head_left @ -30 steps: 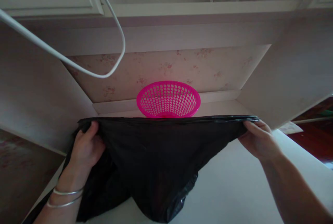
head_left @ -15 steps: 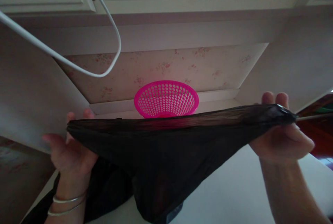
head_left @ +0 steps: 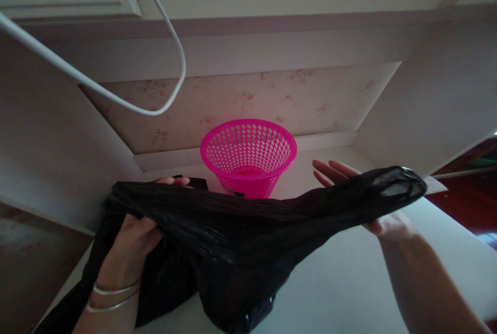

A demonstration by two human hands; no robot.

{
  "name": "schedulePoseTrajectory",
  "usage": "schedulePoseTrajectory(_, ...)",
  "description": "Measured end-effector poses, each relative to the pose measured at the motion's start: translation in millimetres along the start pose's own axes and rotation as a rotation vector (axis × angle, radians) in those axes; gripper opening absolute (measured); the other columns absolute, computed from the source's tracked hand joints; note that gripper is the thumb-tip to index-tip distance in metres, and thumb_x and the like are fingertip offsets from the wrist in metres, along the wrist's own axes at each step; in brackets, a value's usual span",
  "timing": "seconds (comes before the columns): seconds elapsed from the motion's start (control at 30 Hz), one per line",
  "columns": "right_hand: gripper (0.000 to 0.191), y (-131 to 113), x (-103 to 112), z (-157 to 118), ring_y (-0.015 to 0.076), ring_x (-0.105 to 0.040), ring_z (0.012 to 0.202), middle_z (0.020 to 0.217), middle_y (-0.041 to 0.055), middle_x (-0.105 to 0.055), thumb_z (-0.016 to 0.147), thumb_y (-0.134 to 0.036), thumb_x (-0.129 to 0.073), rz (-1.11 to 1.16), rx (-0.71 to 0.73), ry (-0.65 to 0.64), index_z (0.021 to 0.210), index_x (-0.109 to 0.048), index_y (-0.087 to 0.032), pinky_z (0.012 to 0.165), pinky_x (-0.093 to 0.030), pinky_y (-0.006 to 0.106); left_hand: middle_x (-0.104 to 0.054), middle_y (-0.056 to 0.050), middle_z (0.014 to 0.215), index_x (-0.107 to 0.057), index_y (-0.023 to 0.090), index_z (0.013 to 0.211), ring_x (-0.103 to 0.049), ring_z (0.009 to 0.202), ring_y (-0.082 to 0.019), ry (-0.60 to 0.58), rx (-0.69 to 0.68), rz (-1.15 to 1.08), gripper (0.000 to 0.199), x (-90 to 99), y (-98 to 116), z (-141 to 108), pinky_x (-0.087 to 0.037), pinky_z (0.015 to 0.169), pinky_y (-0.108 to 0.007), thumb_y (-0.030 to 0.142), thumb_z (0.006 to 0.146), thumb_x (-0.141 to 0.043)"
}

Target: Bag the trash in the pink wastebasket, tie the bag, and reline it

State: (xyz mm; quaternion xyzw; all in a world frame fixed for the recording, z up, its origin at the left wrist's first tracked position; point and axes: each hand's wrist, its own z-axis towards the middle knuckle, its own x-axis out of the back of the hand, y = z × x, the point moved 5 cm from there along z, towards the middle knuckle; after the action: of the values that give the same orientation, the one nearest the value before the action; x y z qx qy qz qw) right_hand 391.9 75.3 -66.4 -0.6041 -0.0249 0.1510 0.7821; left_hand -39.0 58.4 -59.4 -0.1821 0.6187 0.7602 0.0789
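Right hand (head_left: pixel 390 224) splayed, left hand's (head_left: pixel 136 238) grip half hidden and unreadable, the black bag (head_left: pixel 248 251) sags across both before the pink basket (head_left: pixel 256 187), and such slack support could drop it worktop-ward.

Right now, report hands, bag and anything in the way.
Left hand and right hand: black bag draped across both. Bag: middle sagging between them. In the way: bag, hiding lower edge of pink basket; white cord apart from hands.
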Motion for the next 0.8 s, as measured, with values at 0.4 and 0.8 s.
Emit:
schedulePoseTrajectory(0.4, 0.036, 22.3, -83.7, 7.1, 0.0120, -0.052, 0.041, 0.049, -0.0067, -0.055, 0.098, -0.056, -0.062, 0.274, -0.163, -0.132, 0.080, -0.057, -0.025, 0.054, -0.052, 0.028, -0.052, 0.009, 0.046, -0.064, 0.024, 0.073, -0.056, 0.039, -0.012, -0.112, 0.366, -0.262, 0.036, -73.0, -35.0, -6.1, -0.059, 0.053, -0.029, 0.048, 0.072, -0.091)
schedulePoseTrajectory(0.8, 0.049, 7.6, -123.8, 5.6, 0.0219, -0.059, 0.132, 0.136, 0.0020, -0.068, 0.096, -0.047, -0.067, 0.020, -0.208, -0.406, 0.145, -0.062, -0.039, 0.114, -0.043, 0.035, -0.077, -0.004, 0.094, -0.074, 0.023, 0.097, -0.070, 0.093, -0.024, -0.225, 0.174, 0.307, 0.021, -118.7, -55.0, -4.5, -0.053, 0.085, -0.033, 0.029, 0.079, -0.083)
